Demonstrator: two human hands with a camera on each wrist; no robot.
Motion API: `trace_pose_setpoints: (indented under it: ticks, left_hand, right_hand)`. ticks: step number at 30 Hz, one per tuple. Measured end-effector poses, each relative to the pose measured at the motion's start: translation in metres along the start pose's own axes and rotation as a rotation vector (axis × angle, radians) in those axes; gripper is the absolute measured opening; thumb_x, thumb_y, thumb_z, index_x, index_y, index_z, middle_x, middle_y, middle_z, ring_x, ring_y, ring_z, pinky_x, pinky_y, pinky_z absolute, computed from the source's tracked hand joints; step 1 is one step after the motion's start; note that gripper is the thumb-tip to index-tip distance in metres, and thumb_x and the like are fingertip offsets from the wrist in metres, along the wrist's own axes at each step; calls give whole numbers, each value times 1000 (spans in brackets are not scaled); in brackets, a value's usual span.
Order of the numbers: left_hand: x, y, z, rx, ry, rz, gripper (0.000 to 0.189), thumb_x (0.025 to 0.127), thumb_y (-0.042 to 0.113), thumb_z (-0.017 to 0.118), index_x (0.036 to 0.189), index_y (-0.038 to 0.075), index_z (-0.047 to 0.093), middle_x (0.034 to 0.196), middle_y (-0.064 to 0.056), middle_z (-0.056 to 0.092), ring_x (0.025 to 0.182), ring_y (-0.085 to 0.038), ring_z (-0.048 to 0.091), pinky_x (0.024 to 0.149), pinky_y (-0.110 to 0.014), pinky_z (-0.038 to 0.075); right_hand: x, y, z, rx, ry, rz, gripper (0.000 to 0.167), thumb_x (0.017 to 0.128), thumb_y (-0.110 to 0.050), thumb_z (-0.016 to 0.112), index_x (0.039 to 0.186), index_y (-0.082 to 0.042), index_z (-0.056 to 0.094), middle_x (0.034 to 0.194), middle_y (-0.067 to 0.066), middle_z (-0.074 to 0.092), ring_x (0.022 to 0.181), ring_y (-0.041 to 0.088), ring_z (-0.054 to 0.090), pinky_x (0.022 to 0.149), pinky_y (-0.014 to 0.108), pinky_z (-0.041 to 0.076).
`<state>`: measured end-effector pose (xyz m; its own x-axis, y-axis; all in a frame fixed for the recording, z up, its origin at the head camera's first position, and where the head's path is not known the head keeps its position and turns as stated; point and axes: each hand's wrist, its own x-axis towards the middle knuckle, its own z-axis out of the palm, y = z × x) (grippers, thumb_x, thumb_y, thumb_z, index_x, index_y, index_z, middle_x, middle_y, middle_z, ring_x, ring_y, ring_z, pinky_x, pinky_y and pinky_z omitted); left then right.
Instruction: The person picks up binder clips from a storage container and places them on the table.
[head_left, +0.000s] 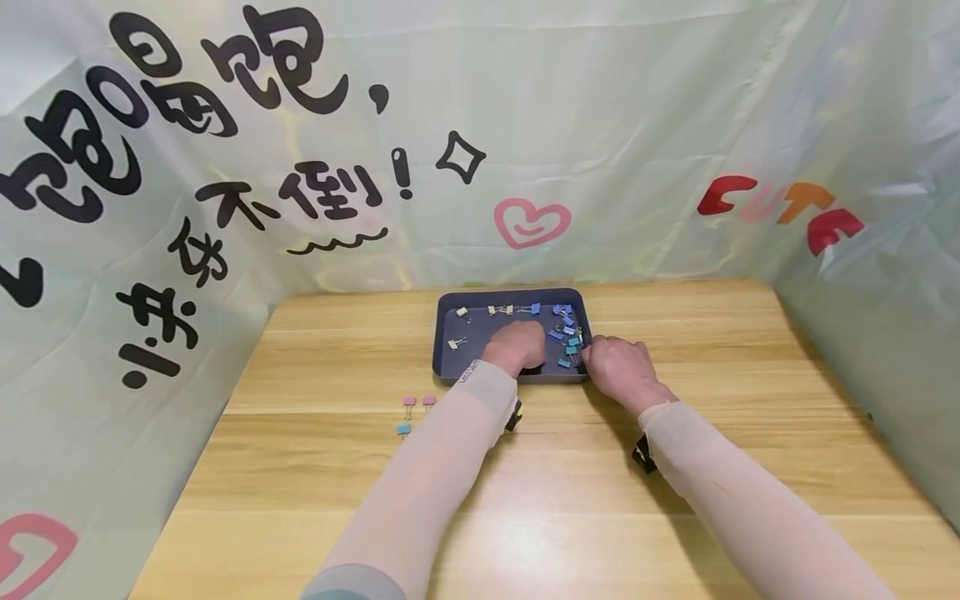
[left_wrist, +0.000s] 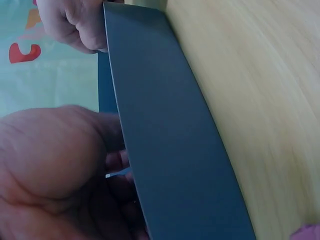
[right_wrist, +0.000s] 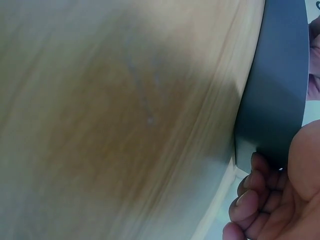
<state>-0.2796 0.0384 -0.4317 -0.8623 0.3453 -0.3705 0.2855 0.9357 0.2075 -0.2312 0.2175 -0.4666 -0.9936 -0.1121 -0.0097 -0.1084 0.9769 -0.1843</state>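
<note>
A dark grey tray [head_left: 480,379] holds several small binder clips: cream ones along the left and back, blue ones [head_left: 562,310] and teal ones [head_left: 572,342] crowded at the right. My left hand [head_left: 517,346] reaches over the front wall into the tray. In the left wrist view, its fingertips [left_wrist: 117,160] are partly hidden behind the wall, so whether they pinch a clip does not show. My right hand [head_left: 621,371] holds the tray's right side near the front corner. The right wrist view shows its curled fingers [right_wrist: 250,200] against the outer wall, thumb side at the rim.
Two pink binder clips [head_left: 409,402] and a light blue clip [head_left: 403,430] lie on the wooden table [head_left: 315,467], left of my left forearm. A printed cloth [head_left: 622,100] hangs behind the table and along both sides.
</note>
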Motion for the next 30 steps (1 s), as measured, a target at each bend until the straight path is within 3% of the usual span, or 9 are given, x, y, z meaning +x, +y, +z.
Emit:
trace_pose_setpoints:
  ticks: [7,12,18,22,25,30]
  left_hand:
    - [5,14,5,8,5,57,47,98,52,70,126,14,74,134,-4,71,115,-24,69,95,-41,57]
    - [7,18,7,18,13,55,44,98,49,70,126,15,73,130,-4,73,110,-23,70,91,-40,58]
    - [4,1,0,29,-5,64,29,106,22,57,131,16,69,139,-5,68,116,-22,67,94,-40,57]
    - [2,-15,-5,42,14,81,36,112,21,45,144,20,62,147,-3,64,129,-24,63,103,-42,55]
    - [1,-24,-7,48,45,54,34,113,24,43,139,22,65,145,-3,65,130,-26,64,102,-43,56]
    - [-2,-26,-7,25,70,-58,27,109,24,53,126,17,72,141,-7,68,120,-27,68,94,-44,59]
  right_hand:
    - [0,2,-1,17,-6,-1,30,105,-21,47,82,-5,60,82,16,68,82,37,68,81,62,51]
    - [0,1,-1,26,-14,9,32,106,-23,46,83,-5,61,83,15,68,83,36,68,82,61,50]
    - [0,1,-2,12,-12,13,31,105,-21,46,83,-5,60,81,15,67,80,34,67,80,59,51]
    - [-1,1,-3,15,-15,13,30,105,-20,46,84,-5,60,82,15,67,80,33,66,81,59,51]
    - [-1,1,-3,21,-21,10,30,105,-20,45,84,-5,60,82,15,67,79,32,65,82,60,51]
    - [-1,0,-2,18,-17,3,30,105,-19,46,83,-5,60,81,14,66,78,31,64,81,60,51]
